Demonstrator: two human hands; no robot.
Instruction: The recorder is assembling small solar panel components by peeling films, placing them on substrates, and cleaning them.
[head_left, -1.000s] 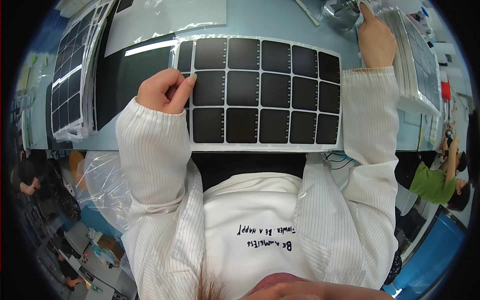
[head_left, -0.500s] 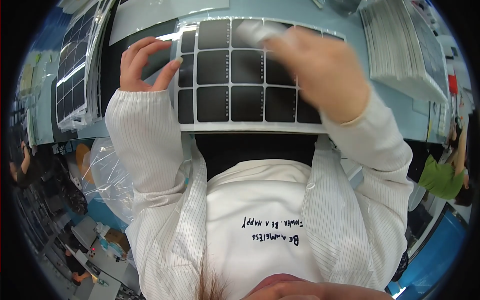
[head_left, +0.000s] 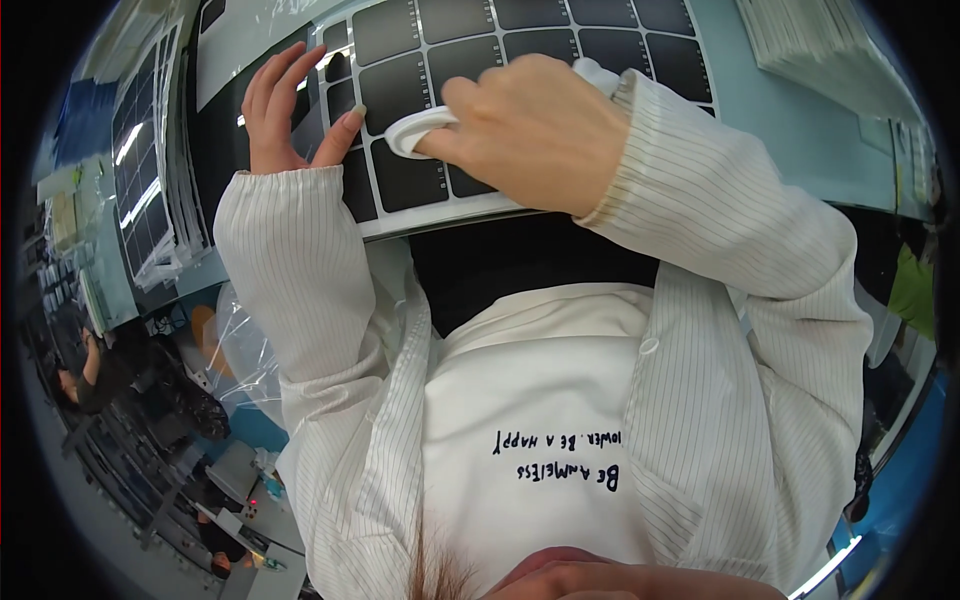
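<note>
A sheet with rows of dark, rounded panels framed in white lies on the table in front of me. My right hand is closed around a white cloth, which sticks out past the fingers over the lower left panels. Beside the sheet's left edge is my left hand, its fingers apart and holding nothing. The left thumb tip is at the panels along that edge; whether it presses on them I cannot tell. My right hand and sleeve hide part of the sheet's lower right.
A stack of similar dark-panelled sheets stands at the left. Another thick stack is at the far right of the pale table. Clear plastic hangs below the table on the left. A person in green is at the right rim.
My right hand with the cloth has moved from the sheet's upper part down and left toward me. My left hand stays near the left edge, fingers more spread. The view has tilted slightly.
</note>
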